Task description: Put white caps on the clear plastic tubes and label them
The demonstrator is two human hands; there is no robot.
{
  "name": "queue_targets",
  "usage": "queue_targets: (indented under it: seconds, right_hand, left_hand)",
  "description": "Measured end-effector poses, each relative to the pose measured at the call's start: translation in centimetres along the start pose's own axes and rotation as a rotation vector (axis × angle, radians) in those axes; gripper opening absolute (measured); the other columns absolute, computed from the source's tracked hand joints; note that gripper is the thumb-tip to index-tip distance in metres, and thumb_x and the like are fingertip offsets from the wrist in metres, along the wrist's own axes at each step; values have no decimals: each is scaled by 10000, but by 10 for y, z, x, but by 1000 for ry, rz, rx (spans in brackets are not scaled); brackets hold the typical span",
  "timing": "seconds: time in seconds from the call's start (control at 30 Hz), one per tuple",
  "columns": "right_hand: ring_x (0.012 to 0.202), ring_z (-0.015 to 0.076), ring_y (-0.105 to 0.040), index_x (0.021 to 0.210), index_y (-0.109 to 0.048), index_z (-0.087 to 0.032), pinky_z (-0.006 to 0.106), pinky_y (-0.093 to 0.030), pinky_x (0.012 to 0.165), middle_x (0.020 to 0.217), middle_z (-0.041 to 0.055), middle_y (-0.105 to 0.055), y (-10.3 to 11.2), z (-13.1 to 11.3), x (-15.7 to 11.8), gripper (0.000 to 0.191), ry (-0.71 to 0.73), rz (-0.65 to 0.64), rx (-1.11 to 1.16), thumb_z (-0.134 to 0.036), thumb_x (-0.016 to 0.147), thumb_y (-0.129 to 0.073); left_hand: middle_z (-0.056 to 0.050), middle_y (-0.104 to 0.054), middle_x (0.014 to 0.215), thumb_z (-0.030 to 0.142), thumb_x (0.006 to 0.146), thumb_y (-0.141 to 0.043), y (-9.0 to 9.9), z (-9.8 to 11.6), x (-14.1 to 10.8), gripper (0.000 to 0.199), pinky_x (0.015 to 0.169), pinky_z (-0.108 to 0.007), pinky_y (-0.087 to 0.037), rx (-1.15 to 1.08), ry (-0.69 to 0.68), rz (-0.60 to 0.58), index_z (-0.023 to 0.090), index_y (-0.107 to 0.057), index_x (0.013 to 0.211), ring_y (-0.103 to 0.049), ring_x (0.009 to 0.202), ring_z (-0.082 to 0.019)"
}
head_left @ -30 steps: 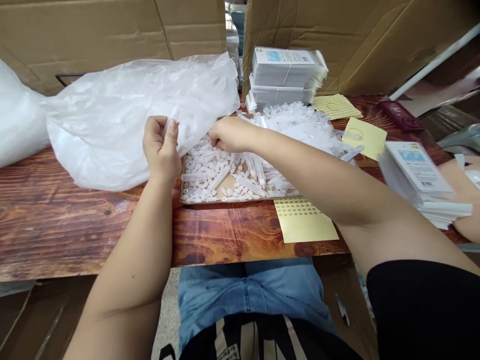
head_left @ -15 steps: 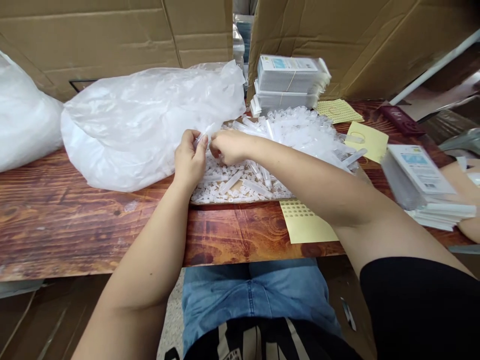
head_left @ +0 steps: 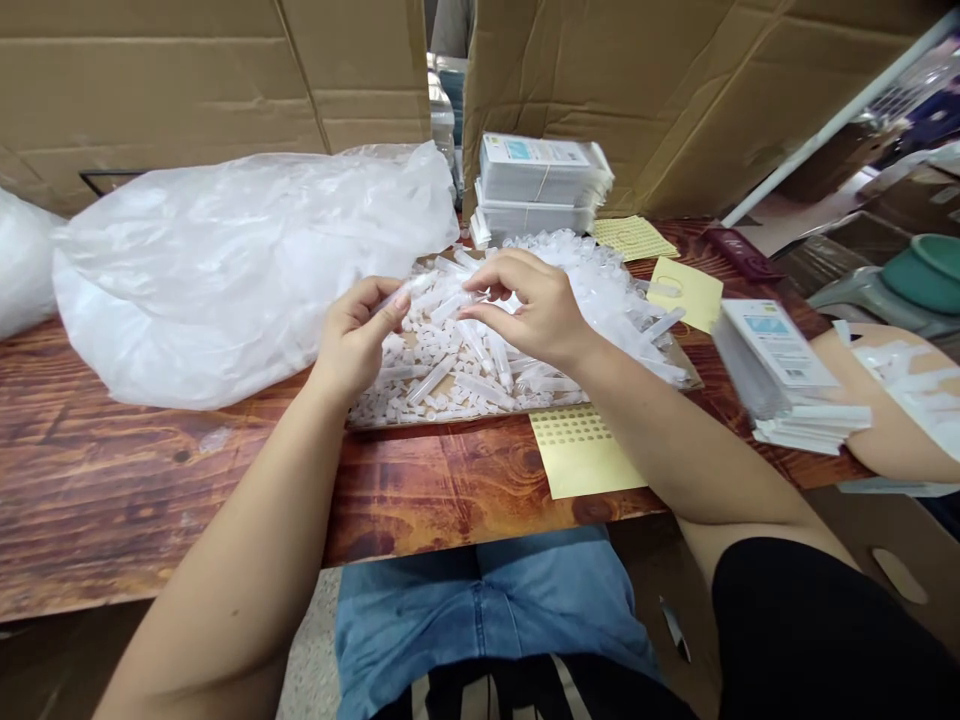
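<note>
Head camera view: at a brown wood-grain table (head_left: 187,480), a worker's left hand (head_left: 364,335) pinches 1 slim translucent plastic tube (head_left: 388,299) between thumb and curled fingers, at 9 o'clock over a shallow brown cardboard tray (head_left: 684,366). Above the tray's middle, the right hand (head_left: 529,305) is partly open, thumb and fingertips slightly apart; whether it grips a small piece cannot be told. Small white plastic pieces (head_left: 386,402) fill the tray's 8 o'clock side, with heaped clear tubes (head_left: 600,285) toward 2. A cloudy white plastic bag (head_left: 247,270) lies at 10 o'clock, a yellow sticker sheet (head_left: 589,465) at 5.
</note>
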State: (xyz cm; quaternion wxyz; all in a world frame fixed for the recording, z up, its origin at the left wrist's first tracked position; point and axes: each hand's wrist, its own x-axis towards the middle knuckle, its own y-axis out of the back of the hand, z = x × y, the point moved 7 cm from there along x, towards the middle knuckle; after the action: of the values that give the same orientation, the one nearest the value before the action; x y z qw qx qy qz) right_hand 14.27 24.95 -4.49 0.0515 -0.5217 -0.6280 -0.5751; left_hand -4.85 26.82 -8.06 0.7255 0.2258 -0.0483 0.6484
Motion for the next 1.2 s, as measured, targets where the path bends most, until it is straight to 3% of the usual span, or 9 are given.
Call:
queue_targets:
  seconds: [0.17,0.33,0.53,0.8,1.03,1.1,1.2]
  right_hand:
    - [833,195,-592,975,-678,-204,376,-523,787,916,61,-682,16,-7,-16,176,-29,162,40,-379,956,-681]
    - [829,179,-629,980,-686,-192,376,-564,804,892,46,-687,14,-10,-18,177,122,149,119,-367,954,-700]
    - [886,180,-645,1007,-686,-190,376,-571,837,932,49,-687,14,-12,-16,140,133,92,143,-325,983,-659]
    - [813,149,-597,980,-677,-186,318,-513,767,927,35,-678,9,-8,-16,242,-35,41,249,-426,977,-651]
    - [637,114,-502,681,-572,-174,288,-404,683,646,-3,-536,-4,1,-16,592,-374,-170,412,-636,1024,-430]
    - [627,107,-484,740,-600,-171,283,-393,664,680,-6,-540,-5,1,-17,544,-421,-191,463,-640,994,-491]
    - [677,107,-493,925,-627,-179,269,-389,653,828,1,-596,1,-5,-15,390,-362,-152,508,-553,865,-720]
  left_hand:
    - [-15,-578,719,531,826,-722,-23,18,-11,334,628,-315,-402,-42,3,-161,201,-678,854,-493,653,-161]
    - [-27,-633,791,528,844,-739,-27,25,-14,342,676,-304,-430,-29,-29,-208,191,-692,885,-540,708,-162]
    - [-34,-640,833,531,907,-671,-24,29,-18,338,689,-309,-434,166,-66,-214,195,-645,913,-551,734,-168]
    - [-16,-585,846,546,945,-608,-21,30,-22,319,649,-315,-424,315,-162,-172,240,-522,983,-518,720,-169]
    - [-1,-553,826,421,950,-617,-30,39,-22,237,673,-312,-438,375,-184,-247,221,-489,955,-515,713,-151]
    - [-5,-550,835,420,952,-611,-32,37,-22,236,679,-317,-437,341,-168,-260,220,-486,950,-516,725,-156]
    - [-20,-555,887,446,963,-599,-31,31,-23,253,721,-327,-448,253,-137,-263,223,-479,949,-535,790,-171]
